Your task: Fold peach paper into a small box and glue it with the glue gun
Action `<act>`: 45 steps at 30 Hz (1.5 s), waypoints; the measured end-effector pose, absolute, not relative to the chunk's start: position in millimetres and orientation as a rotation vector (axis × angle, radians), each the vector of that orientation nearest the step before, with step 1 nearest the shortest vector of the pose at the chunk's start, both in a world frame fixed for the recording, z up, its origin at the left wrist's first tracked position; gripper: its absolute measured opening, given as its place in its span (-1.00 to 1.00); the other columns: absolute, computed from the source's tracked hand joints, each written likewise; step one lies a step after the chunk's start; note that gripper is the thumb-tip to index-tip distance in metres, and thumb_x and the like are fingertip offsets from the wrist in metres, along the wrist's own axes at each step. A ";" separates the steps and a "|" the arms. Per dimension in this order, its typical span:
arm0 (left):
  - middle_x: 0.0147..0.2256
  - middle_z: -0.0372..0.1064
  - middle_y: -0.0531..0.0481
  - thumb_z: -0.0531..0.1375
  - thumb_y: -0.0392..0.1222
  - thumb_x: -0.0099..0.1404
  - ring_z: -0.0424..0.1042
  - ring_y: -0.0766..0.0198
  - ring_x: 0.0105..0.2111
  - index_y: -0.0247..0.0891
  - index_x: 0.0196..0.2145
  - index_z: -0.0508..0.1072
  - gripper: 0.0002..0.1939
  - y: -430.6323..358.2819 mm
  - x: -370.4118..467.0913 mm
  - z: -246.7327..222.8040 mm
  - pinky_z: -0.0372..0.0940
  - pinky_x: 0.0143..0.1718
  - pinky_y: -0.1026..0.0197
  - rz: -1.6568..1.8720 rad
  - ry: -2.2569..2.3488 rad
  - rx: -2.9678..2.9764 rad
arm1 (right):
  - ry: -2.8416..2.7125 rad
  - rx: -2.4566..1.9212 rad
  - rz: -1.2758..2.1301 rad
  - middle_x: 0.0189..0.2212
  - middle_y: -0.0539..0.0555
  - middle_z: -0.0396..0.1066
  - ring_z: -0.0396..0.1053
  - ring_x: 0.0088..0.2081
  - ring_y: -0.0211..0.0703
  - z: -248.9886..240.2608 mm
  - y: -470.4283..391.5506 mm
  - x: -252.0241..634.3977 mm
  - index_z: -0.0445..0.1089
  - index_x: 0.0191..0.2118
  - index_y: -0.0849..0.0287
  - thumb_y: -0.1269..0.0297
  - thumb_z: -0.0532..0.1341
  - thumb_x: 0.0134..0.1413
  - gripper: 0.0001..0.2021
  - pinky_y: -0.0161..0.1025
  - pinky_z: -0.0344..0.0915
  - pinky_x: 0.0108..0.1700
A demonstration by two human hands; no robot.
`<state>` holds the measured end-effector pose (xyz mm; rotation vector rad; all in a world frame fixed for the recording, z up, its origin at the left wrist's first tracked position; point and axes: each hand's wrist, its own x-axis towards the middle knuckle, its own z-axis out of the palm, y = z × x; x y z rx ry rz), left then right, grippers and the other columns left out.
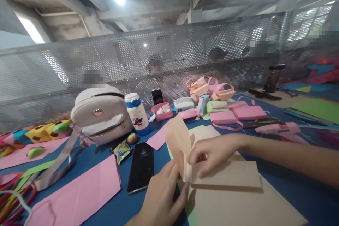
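Observation:
A folded piece of peach paper (230, 174) lies over larger peach sheets, with one part standing up at its left end. My right hand (212, 152) rests on the folded paper, fingers curled and pinching it near the upright part. At the lower left of the same piece, my left hand (165, 192) holds its edge between thumb and fingers. Beneath are large peach sheets (246, 204) and a green sheet.
Left of my hands lie a black phone (141, 166), pink paper (79, 194), a snack packet (122, 151) and a white backpack (102, 114). Behind stand a bottle (137, 114) and pink paper boxes (224, 117). A pink glue gun (278, 129) lies at right.

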<state>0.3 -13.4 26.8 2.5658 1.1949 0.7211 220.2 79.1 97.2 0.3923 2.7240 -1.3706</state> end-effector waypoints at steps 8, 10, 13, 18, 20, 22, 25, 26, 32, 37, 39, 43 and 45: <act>-0.25 0.44 -0.06 0.02 -0.06 0.43 0.41 0.19 -0.29 -0.21 -0.18 0.41 -0.76 -12.5 0.8 24.3 0.31 -0.25 0.24 0.760 1.198 2.336 | 2.787 0.397 -1.356 -0.54 -0.14 0.01 0.04 -0.46 -0.36 93.9 74.0 224.3 0.15 -0.55 0.20 0.07 0.27 0.15 -0.59 -0.34 -0.01 -0.40; -0.36 0.41 0.00 0.04 -0.03 0.42 0.34 0.25 -0.39 -0.23 -0.26 0.41 -0.74 -12.1 3.6 22.5 0.25 -0.35 0.29 0.800 1.228 2.152 | 2.806 0.477 -1.352 -0.54 -0.14 0.03 0.05 -0.46 -0.35 92.5 70.3 226.3 0.25 -0.52 0.22 0.14 0.26 0.14 -0.67 -0.34 -0.01 -0.41; -0.42 0.39 0.00 0.04 0.03 0.40 0.30 0.27 -0.42 -0.27 -0.39 0.39 -0.65 -12.5 8.0 19.1 0.21 -0.39 0.30 0.844 1.206 1.916 | 2.838 0.542 -1.354 -0.56 -0.14 0.03 0.04 -0.48 -0.35 88.8 65.0 229.2 0.28 -0.53 0.23 0.22 0.25 0.12 -0.72 -0.34 -0.03 -0.43; -0.51 0.26 0.03 0.05 0.09 0.30 0.20 0.28 -0.48 -0.28 -0.44 0.36 -0.62 -15.6 12.9 15.6 0.12 -0.44 0.28 0.775 1.349 1.778 | 2.833 0.528 -1.369 -0.55 -0.13 0.07 0.07 -0.46 -0.35 85.8 61.6 231.3 0.31 -0.50 0.24 0.27 0.23 0.12 -0.78 -0.36 0.01 -0.41; -0.56 0.16 0.07 0.06 0.09 0.23 0.15 0.30 -0.52 -0.24 -0.51 0.28 -0.65 -16.2 14.2 14.8 0.08 -0.47 0.27 0.739 1.450 1.789 | 2.815 0.532 -1.380 -0.53 -0.12 0.12 0.11 -0.45 -0.34 87.0 60.9 230.7 0.37 -0.46 0.26 0.28 0.23 0.12 -0.81 -0.37 0.03 -0.41; -0.58 0.10 0.10 0.07 0.05 0.19 0.11 0.33 -0.54 -0.20 -0.56 0.19 -0.69 -16.0 15.0 14.2 0.02 -0.50 0.28 0.731 1.500 1.829 | 2.799 0.535 -1.392 -0.52 -0.11 0.15 0.13 -0.44 -0.34 89.1 60.1 229.2 0.38 -0.44 0.26 0.28 0.23 0.11 -0.82 -0.37 0.05 -0.41; -0.62 0.06 0.11 0.07 -0.04 0.15 0.08 0.36 -0.59 -0.19 -0.61 0.11 -0.71 -15.0 14.5 13.6 -0.08 -0.54 0.28 0.705 1.559 1.935 | 2.780 0.539 -1.388 -0.51 -0.10 0.18 0.15 -0.43 -0.33 91.9 58.9 225.9 0.36 -0.45 0.25 0.31 0.24 0.10 -0.84 -0.37 0.06 -0.40; -0.64 0.06 0.11 0.08 -0.07 0.14 0.08 0.36 -0.60 -0.19 -0.63 0.10 -0.72 -14.7 14.0 13.6 -0.10 -0.54 0.28 0.691 1.576 1.990 | 2.779 0.542 -1.379 -0.51 -0.10 0.18 0.16 -0.43 -0.33 92.2 58.7 224.8 0.34 -0.46 0.24 0.32 0.24 0.09 -0.84 -0.37 0.06 -0.40; -0.63 0.25 0.04 0.08 -0.24 0.11 0.21 0.34 -0.60 -0.23 -0.63 0.22 -0.81 -15.7 9.4 16.3 -0.07 -0.53 0.28 0.695 1.581 2.307 | 2.808 0.469 -1.299 -0.53 -0.14 0.02 0.05 -0.47 -0.37 88.4 60.6 220.6 0.02 -0.56 0.17 0.35 0.23 0.11 -0.64 -0.35 0.00 -0.40; -0.54 0.32 0.06 0.01 -0.24 0.27 0.28 0.33 -0.55 -0.23 -0.47 0.35 -0.80 -15.5 8.3 21.5 0.04 -0.50 0.32 0.703 1.443 2.307 | 2.804 0.505 -1.292 -0.53 -0.14 -0.01 0.02 -0.46 -0.36 89.0 60.7 218.7 -0.01 -0.56 0.16 0.37 0.22 0.10 -0.64 -0.34 -0.01 -0.39; -0.51 0.33 0.07 0.00 -0.26 0.29 0.29 0.33 -0.53 -0.23 -0.43 0.37 -0.80 -15.8 8.7 23.7 0.07 -0.49 0.32 0.692 1.423 2.298 | 2.805 0.525 -1.283 -0.54 -0.14 0.00 0.02 -0.46 -0.36 89.8 61.0 218.6 -0.01 -0.56 0.16 0.37 0.22 0.09 -0.64 -0.34 -0.01 -0.38; -0.48 0.34 0.07 0.02 -0.27 0.29 0.32 0.31 -0.49 -0.21 -0.39 0.34 -0.86 -18.0 8.9 26.7 0.09 -0.47 0.31 0.684 1.378 2.366 | 2.815 0.504 -1.321 -0.54 -0.14 -0.02 0.02 -0.45 -0.35 87.5 65.5 222.7 0.02 -0.56 0.16 0.32 0.23 0.11 -0.63 -0.34 -0.02 -0.38; -0.45 0.35 0.06 0.06 -0.26 0.29 0.33 0.29 -0.47 -0.21 -0.36 0.32 -0.92 -18.7 8.1 26.7 0.11 -0.46 0.30 0.688 1.336 2.457 | 2.812 0.508 -1.366 -0.54 -0.14 -0.03 0.01 -0.45 -0.35 84.5 68.8 226.4 0.03 -0.56 0.17 0.27 0.24 0.13 -0.62 -0.34 -0.02 -0.37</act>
